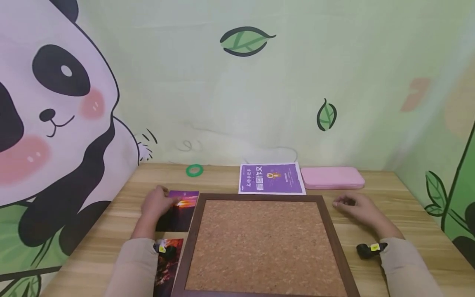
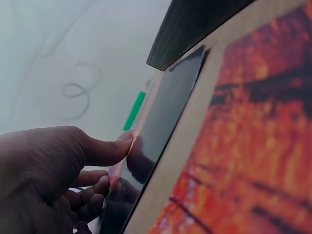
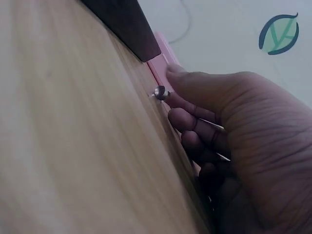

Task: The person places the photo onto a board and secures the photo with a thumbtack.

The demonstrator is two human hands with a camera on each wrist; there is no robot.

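A glossy sunset photo (image 1: 182,218) lies left of a brown-framed cork board (image 1: 259,247). My left hand (image 1: 157,202) is at its upper left part, and in the left wrist view the thumb (image 2: 109,151) and curled fingers pinch its edge. Below that photo is a second one with red-orange foliage (image 2: 263,141), partly hidden by the left sleeve. To the right of the board, my right hand (image 1: 358,206) hovers low over the table with fingers loosely bent. A small shiny metal piece (image 3: 161,92) shows right at its index fingertip, with the thumb a little above.
Behind the board lie a purple booklet (image 1: 272,179) and a pink case (image 1: 332,177) side by side. A green tape ring (image 1: 194,170) rests near the back edge of the wooden table (image 1: 393,194). A panda-printed backdrop rises behind it.
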